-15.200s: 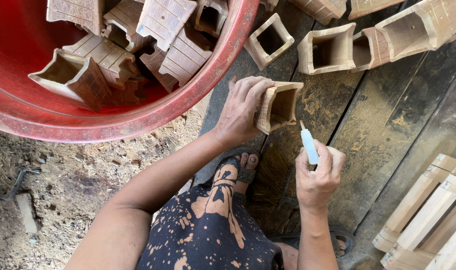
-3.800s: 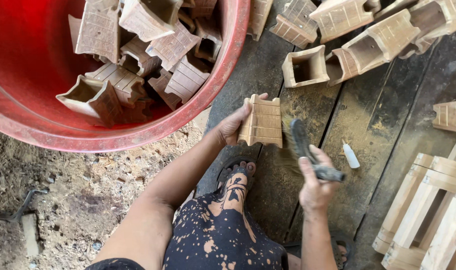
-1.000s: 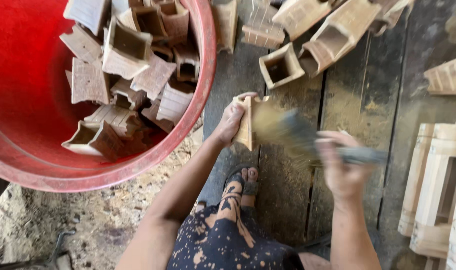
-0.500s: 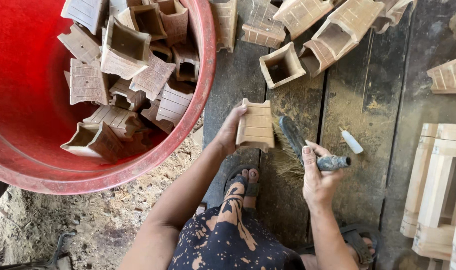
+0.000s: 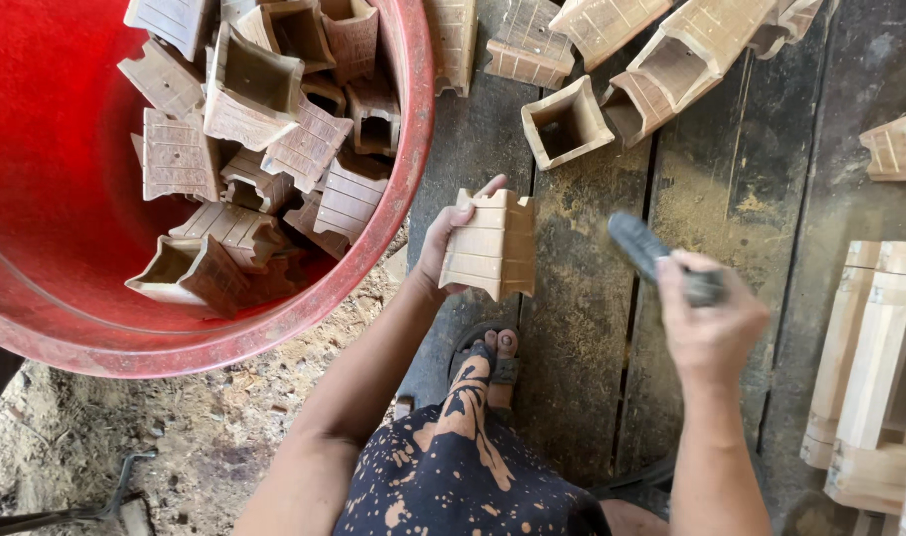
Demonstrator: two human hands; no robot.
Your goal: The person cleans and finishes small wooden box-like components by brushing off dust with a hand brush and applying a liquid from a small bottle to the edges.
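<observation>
My left hand [image 5: 445, 238] grips a small square clay pot [image 5: 492, 244], pale tan with scored grooves, held on its side above dark wooden planks [image 5: 572, 328]. My right hand [image 5: 709, 320] is closed around the handle of a dark brush [image 5: 643, 248], whose blurred head points up and left, a short way right of the pot and apart from it.
A big red plastic tub [image 5: 393, 189] at the left holds several similar clay pots. More pots [image 5: 564, 127] lie on the planks at the top. Pale wooden frames [image 5: 885, 357] are stacked at the right edge. My sandalled foot [image 5: 492, 352] rests below the pot; dirt ground lies lower left.
The brush has swung off the pot's face and out to the right. The white marker seen on the planks half a second ago is out of sight.
</observation>
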